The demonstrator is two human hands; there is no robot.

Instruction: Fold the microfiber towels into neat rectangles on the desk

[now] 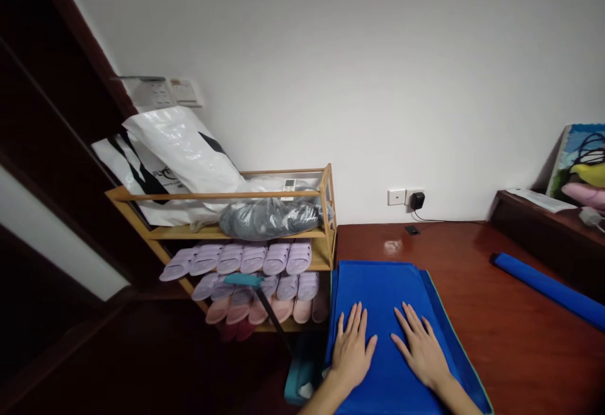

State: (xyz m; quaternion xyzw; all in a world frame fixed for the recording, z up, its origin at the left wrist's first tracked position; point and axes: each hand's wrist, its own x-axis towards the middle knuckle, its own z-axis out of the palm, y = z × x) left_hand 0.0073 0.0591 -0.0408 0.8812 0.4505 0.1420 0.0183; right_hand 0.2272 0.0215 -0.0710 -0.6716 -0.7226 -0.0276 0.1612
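Note:
A folded blue mat lies on the dark red wooden floor in front of me. My left hand rests flat on its near left part, fingers stretched out and slightly apart. Palm down beside it, my right hand presses on the mat's near right part with its fingers spread. Neither hand holds anything. A thin teal edge runs along the mat's right side.
A wooden shoe rack stands left of the mat, with rows of lilac and pink slippers, a grey bundle in plastic and white bags. A rolled blue mat lies at right near a low dark bench. A charger is plugged into the wall.

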